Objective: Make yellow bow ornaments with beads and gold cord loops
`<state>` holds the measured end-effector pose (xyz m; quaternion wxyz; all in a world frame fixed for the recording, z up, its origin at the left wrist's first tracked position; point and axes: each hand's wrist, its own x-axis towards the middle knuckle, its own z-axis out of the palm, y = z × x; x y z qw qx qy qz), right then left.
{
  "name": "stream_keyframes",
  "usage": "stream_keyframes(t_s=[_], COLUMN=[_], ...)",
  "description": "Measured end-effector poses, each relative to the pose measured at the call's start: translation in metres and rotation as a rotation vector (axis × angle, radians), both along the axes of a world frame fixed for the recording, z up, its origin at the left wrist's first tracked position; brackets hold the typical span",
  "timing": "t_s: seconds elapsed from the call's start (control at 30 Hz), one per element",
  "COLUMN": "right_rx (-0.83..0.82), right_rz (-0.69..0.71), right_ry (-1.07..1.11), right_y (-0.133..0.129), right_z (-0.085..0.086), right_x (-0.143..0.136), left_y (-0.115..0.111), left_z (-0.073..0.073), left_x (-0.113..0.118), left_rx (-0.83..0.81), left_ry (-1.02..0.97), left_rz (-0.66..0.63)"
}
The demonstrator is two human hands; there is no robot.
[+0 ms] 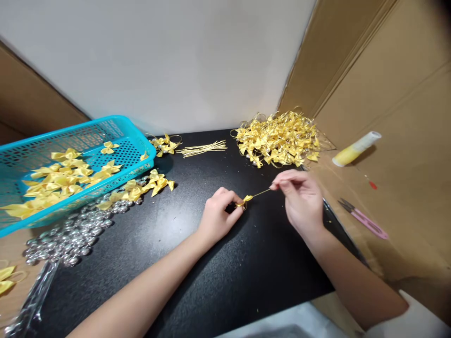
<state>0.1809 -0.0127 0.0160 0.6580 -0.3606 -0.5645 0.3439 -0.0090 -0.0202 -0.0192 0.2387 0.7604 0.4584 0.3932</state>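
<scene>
Bow (pixel 248 198) and cord (pixel 261 192) are between the person's two hands, over the middle of the black worktop (pixel 176 249). The left hand (pixel 220 215) pinches the yellow bow between thumb and fingertips, which hide part of it; a small shiny spot shows below, but whether it is a bead is too small to tell. The right hand (pixel 302 202) grips the far end of the thin gold cord between thumb and forefinger, its other fingers curled, and the cord runs straight from one hand to the other.

The bow looks like satin: probably almost weightless, soft and a little slippery, its loops easily flattened under a hard squeeze. Its knotted middle should be the firmest place to hold, leaving the loops and tails free. The cord seems light and bendy, with some spring, judging by the rounded loops in the heap of bows (pixel 278 138) at the back. It is best taken near its end, with a fine pinch.

Loose silver beads (pixel 75 237) lie to the left, beside the blue basket (pixel 136 170); they look smooth and hard, and would likely roll if nudged. Spare cords (pixel 204 149) lie bunched near the wall, thin enough to call for fingertips.
</scene>
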Motion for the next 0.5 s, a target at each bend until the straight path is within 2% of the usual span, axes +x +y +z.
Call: stream_keyframes(t_s=[0.13,0.3,0.4,0.5], right_rx=[0.110,0.215,0.174,0.117], right_rz=[-0.047,-0.102,-0.102,-0.105], right_ry=[0.110,0.063,0.025,0.034], right_y=[0.004,0.014,0.026,0.045], right_z=[0.030,0.065,0.072,0.071], right_x=[0.018,0.031,0.029,0.026], left_y=[0.003,0.006,0.006,0.006], left_z=[0.001,0.003,0.001,0.000], left_x=[0.000,0.001,0.000,-0.003], left_rx=[-0.114,-0.175,-0.207,-0.293], left_ry=[-0.018,-0.042,-0.061,-0.130], left_rz=[0.029,0.008,0.008,0.000])
